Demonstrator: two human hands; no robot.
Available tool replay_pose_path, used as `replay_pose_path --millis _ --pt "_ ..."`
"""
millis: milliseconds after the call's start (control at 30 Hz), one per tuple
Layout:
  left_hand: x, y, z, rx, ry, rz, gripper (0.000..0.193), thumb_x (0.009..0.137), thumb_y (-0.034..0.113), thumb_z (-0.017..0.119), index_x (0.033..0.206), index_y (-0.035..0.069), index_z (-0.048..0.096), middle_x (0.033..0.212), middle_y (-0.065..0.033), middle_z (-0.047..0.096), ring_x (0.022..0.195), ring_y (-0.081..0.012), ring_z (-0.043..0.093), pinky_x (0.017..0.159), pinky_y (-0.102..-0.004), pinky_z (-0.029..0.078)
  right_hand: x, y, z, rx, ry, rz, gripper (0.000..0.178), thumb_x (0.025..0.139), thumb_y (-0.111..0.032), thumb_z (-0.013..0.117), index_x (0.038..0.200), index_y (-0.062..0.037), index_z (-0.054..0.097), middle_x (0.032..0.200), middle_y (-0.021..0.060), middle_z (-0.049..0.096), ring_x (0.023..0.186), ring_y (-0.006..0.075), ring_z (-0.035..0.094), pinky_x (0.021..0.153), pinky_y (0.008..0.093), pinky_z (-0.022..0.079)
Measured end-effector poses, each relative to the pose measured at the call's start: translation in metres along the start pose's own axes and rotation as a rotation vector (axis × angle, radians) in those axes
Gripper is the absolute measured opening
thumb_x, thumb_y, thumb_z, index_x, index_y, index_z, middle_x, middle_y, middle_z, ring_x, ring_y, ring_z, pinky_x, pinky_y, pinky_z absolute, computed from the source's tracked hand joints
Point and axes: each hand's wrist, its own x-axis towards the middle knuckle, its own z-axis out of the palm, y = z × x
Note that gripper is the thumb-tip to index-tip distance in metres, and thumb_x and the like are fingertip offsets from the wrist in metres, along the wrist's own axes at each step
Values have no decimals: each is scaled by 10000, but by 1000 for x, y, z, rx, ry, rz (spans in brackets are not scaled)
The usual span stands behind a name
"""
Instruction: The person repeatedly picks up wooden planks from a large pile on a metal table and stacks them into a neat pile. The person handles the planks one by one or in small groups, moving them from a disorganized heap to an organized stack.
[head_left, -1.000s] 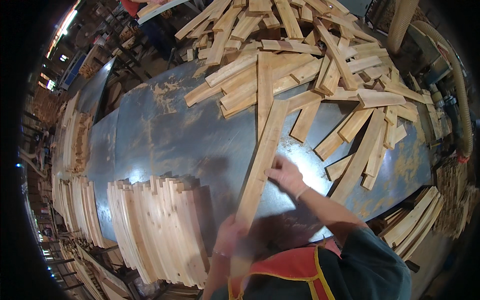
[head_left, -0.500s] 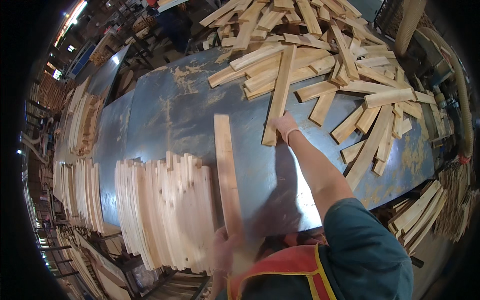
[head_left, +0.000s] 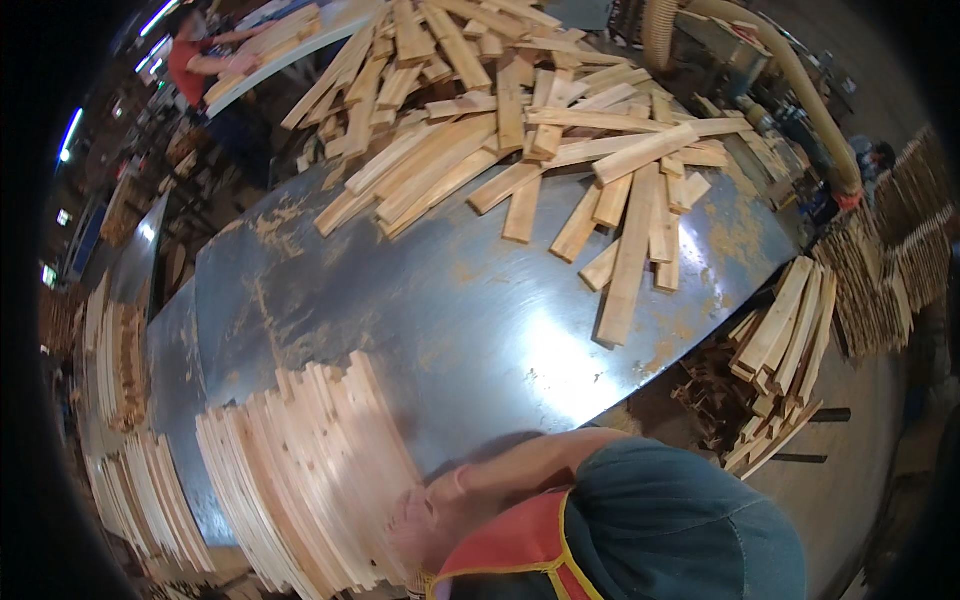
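Observation:
A row of pale wooden boards (head_left: 300,455) lies side by side on the metal-topped table (head_left: 450,330), in front of me to the left. My right arm reaches across my body, and my right hand (head_left: 440,490) is at the near right end of that row. Close beside it, against the boards' near ends, is my left hand (head_left: 408,532). Both hands are blurred and overlap, so their fingers cannot be made out. The rightmost boards of the row lie right next to them.
A loose heap of boards (head_left: 480,150) covers the table's far side. More boards are stacked at the left (head_left: 150,500) and beyond the right edge (head_left: 780,340). A ribbed hose (head_left: 820,110) hangs at far right. Another person (head_left: 195,65) handles boards at far left.
My right hand has let go of the board at the heap and come back to the row. The board standing apart in my left hand now no longer shows separately. My view has shifted right.

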Motion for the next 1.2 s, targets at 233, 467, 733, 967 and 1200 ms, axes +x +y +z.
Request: replay_pose_path --millis 233,467,733,967,1200 --pt "51 60 17 -197 37 257 726 762 320 876 1371 14 627 1413 -256 602 1332 -461 580 1114 -537 503 -260 96 -152 206 1526 514 385 900 -350 684 1139 -48 687 1093 247 721 1085 419 678 950 517 549" --pt "110 142 77 1 -280 409 727 795 432 840 1398 83 634 1497 -175 573 1348 -401 582 1070 -528 501 -520 235 -188 659 1884 1582 1065 797 -571 813 1614 -35 391 1524 215 596 1347 400 619 1147 499 493" --pt "145 259 66 -7 -292 439 731 815 405 822 1452 106 623 1535 -168 557 1373 -379 568 1114 -523 455 -510 255 -192 654 1916 1302 1173 769 -414 826 1674 23 222 1601 328 462 1439 442 529 1180 433 452" --pt "149 260 84 30 -151 547 709 790 383 794 1411 94 611 1412 -143 605 1221 -404 625 1007 -539 482 -481 299 -191 1631 2192 388 665 858 -181 841 1441 -21 563 1345 212 692 1153 361 721 915 486 610" --pt "128 242 50 -20 -226 460 691 846 367 799 1445 83 602 1485 -175 585 1344 -389 584 1081 -504 477 -454 339 -173 1694 2179 3 541 923 -122 825 1402 -27 593 1217 192 732 1091 392 739 892 581 653"
